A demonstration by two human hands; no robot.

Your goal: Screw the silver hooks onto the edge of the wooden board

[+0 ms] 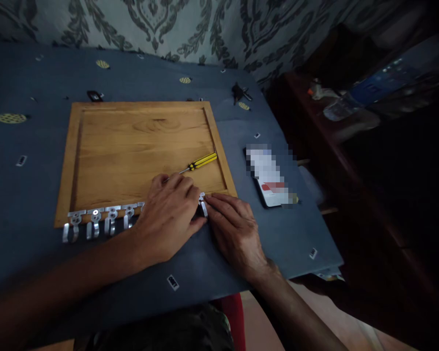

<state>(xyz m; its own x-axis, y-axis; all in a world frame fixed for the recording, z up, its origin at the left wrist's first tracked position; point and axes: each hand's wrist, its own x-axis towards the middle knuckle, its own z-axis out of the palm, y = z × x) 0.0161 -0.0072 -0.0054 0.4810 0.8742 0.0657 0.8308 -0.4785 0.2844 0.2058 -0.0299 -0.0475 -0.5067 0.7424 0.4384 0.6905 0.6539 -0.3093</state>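
A wooden board [139,141] with a raised rim lies on the blue table. Along its near edge runs a metal rack of hooks [95,222]. My left hand [168,219] lies over the middle of that rack with fingers curled down on it. My right hand [234,229] rests beside it, fingertips pinching the rack's right end hook [204,207]. A screwdriver with a yellow and black handle [201,162] lies on the board just beyond my left hand, with its tip under my fingers.
A phone-like flat object [270,175] lies right of the board. Keys [239,92] sit at the far right corner of the blue cloth [29,195]. A small dark item [94,95] lies behind the board. Dark furniture stands to the right.
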